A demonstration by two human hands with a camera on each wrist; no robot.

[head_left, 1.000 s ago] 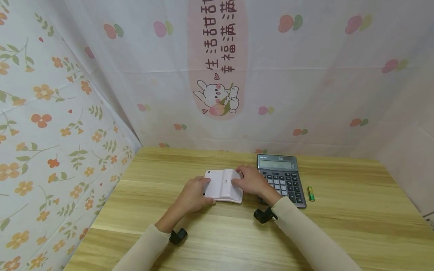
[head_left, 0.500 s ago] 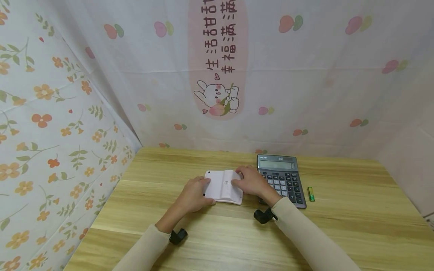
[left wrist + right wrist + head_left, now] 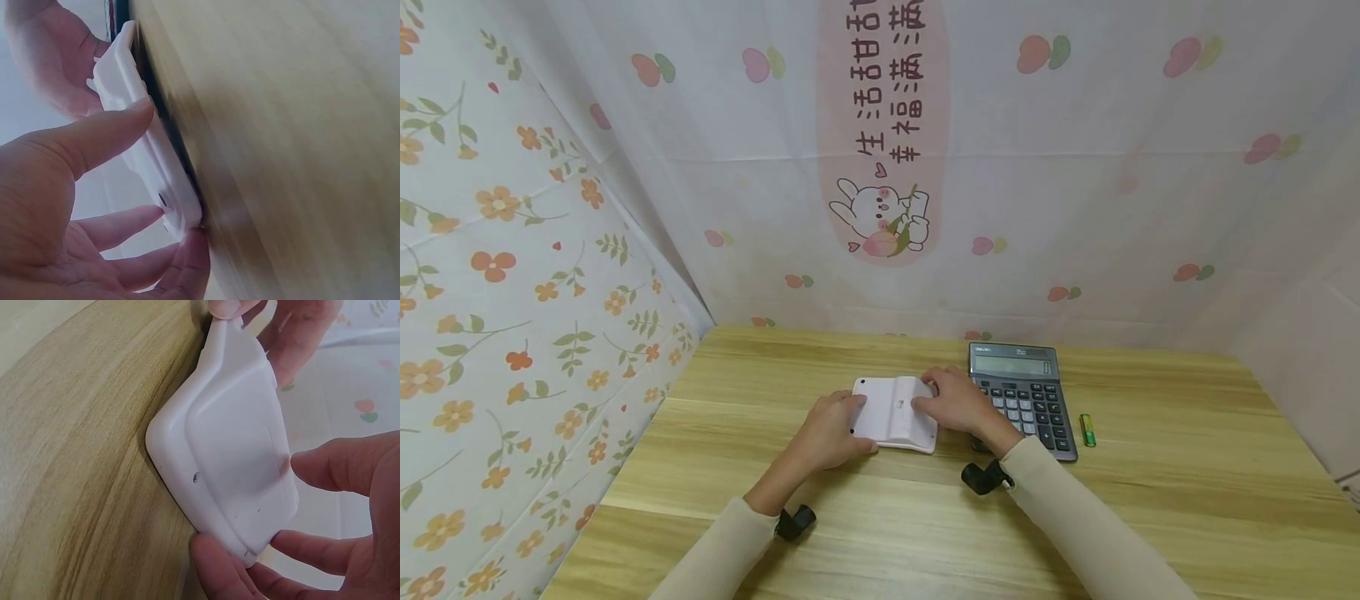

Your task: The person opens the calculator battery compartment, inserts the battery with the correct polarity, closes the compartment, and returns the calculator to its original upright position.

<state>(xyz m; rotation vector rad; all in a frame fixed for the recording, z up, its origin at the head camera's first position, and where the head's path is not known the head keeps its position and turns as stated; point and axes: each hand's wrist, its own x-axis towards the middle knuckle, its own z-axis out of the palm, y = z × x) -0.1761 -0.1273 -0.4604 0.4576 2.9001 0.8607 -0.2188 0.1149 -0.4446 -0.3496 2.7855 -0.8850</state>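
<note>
A white calculator (image 3: 876, 410) lies face down on the table, its keys hidden and the raised part of its back upward. My left hand (image 3: 831, 432) grips its left end, thumb along the near edge; in the left wrist view the fingers (image 3: 134, 265) curl at the corner. On the right end, my right hand (image 3: 958, 402) holds the raised part between thumb and fingers. The right wrist view shows that thumb (image 3: 334, 465) at the slope of the white casing (image 3: 240, 447) and fingertips at its lower corner.
A grey desktop calculator (image 3: 1018, 367) lies face up at the right, partly under my right hand and wrist. Right of it is a green and yellow battery (image 3: 1087, 429). A patterned cloth (image 3: 1075, 208) hangs behind the wooden table (image 3: 760, 367). Black wrist cameras (image 3: 983, 478) sit on both wrists.
Almost nothing differs. The white calculator's raised side has shifted very slightly, while both hands keep the same hold and place.
</note>
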